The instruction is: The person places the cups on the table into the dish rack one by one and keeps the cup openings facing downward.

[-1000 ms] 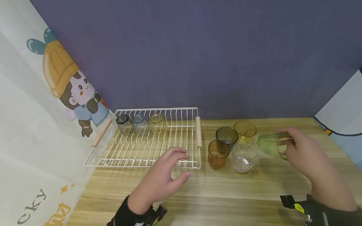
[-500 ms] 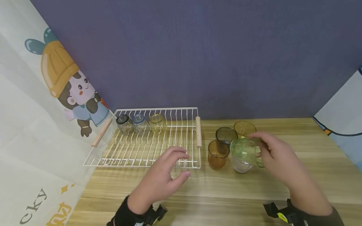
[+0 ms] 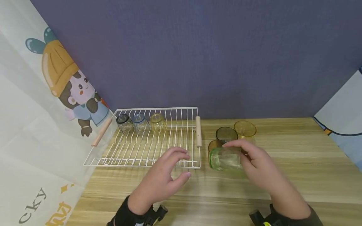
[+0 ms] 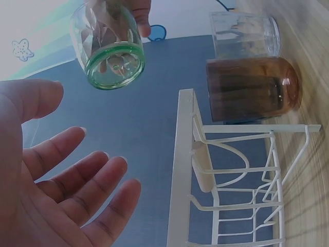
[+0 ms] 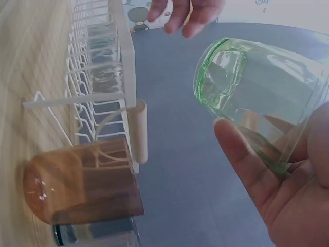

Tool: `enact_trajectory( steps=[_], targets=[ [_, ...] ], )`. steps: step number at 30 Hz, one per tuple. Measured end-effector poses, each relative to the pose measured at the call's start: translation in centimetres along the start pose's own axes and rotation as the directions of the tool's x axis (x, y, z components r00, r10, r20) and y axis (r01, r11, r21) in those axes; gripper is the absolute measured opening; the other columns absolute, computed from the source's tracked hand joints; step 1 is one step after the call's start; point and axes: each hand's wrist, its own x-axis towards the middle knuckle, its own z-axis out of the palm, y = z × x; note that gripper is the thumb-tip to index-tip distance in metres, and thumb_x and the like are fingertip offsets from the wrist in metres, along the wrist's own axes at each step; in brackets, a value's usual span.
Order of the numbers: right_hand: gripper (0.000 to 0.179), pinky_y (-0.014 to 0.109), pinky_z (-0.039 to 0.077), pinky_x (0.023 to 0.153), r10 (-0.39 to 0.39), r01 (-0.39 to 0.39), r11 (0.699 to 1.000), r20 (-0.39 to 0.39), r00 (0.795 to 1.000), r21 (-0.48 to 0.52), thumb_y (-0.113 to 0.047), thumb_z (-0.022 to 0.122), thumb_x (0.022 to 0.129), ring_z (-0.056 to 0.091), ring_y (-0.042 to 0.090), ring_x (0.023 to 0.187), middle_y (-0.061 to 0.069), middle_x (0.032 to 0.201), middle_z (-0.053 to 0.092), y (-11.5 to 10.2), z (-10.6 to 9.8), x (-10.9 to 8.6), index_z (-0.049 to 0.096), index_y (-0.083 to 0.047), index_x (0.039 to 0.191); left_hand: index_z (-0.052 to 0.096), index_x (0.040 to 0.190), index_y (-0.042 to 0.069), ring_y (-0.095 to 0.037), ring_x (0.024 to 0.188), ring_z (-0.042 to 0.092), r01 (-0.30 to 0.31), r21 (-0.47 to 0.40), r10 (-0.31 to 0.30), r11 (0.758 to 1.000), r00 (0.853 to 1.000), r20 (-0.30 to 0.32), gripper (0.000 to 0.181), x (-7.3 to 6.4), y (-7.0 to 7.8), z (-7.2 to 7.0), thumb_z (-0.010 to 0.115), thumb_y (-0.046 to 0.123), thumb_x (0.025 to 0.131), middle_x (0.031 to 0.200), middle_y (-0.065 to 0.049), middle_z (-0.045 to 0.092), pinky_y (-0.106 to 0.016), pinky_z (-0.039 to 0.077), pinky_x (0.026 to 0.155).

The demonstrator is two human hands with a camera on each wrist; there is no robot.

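With three glasses (image 3: 141,125) in the rack (image 3: 199,131) and four others (image 3: 227,135) left on the desk (image 3: 220,197), your right grip (image 3: 258,168) clasped the green glass (image 3: 226,159), your left grip (image 3: 159,182) half-open, empty.

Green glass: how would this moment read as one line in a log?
right hand: holds green glass, raised, tilted | left hand: holds nothing | rack: three glasses

right hand (image 3: 258,164) | green glass (image 3: 226,159) | both moved left, nearer left hand (image 3: 159,182)
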Motion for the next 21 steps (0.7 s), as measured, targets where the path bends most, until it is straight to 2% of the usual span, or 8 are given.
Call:
enact_trajectory(
  steps=[6,10,15,18,21],
  targets=[
    [0.059,0.021,0.038,0.042,0.018,-0.018,0.999,-0.004,1.000,0.042,0.017,0.042,0.091,0.029,0.001,0.044,-0.009,0.114,0.061,-0.2,1.1,-0.3,0.060,-0.029,0.124,0.057,0.125,0.011,-0.015,0.123,0.050,0.020,-0.018,-0.020,1.000,1.000,0.009,0.040,0.0,0.1,0.1,0.064,0.031,0.091,0.134,0.001,0.052,-0.038,0.046,0.103],
    [0.053,0.021,0.040,0.045,-0.008,0.009,0.996,-0.010,1.000,0.089,0.014,0.045,0.093,0.031,0.001,0.046,-0.010,0.116,0.062,-0.4,2.1,-0.1,0.061,-0.027,0.123,0.056,0.126,0.011,-0.014,0.124,0.049,0.033,-0.023,-0.033,0.999,0.999,0.025,0.041,0.0,0.1,0.1,0.064,0.032,0.091,0.135,0.002,0.051,-0.038,0.045,0.104],
    [0.048,0.022,0.041,0.043,-0.017,0.014,0.981,0.010,1.000,0.192,0.010,0.044,0.097,0.031,0.001,0.043,-0.010,0.115,0.064,-1.1,3.5,0.3,0.061,-0.026,0.123,0.056,0.126,0.012,-0.017,0.122,0.051,0.016,-0.029,-0.016,0.999,1.000,0.002,0.040,-0.1,0.0,0.0,0.064,0.030,0.091,0.135,0.000,0.052,-0.040,0.048,0.101],
    [0.050,0.023,0.043,0.044,-0.013,0.012,0.975,0.001,1.000,0.220,0.012,0.043,0.095,0.035,0.002,0.046,-0.009,0.116,0.065,-1.5,4.1,0.5,0.062,-0.025,0.123,0.057,0.125,0.011,-0.017,0.122,0.051,0.021,-0.041,-0.021,0.999,1.000,0.001,0.040,-0.1,0.1,0.0,0.064,0.030,0.091,0.134,0.000,0.052,-0.039,0.048,0.102],
    [0.055,0.024,0.048,0.055,-0.012,0.020,0.976,-0.036,0.999,0.219,0.017,0.043,0.091,0.054,0.004,0.065,-0.009,0.119,0.064,-1.6,4.4,0.5,0.062,-0.024,0.122,0.056,0.126,0.010,-0.017,0.123,0.050,0.023,-0.043,-0.023,0.999,1.000,0.006,0.041,0.0,0.2,0.0,0.063,0.030,0.092,0.135,0.000,0.052,-0.038,0.046,0.104]
  ],
)
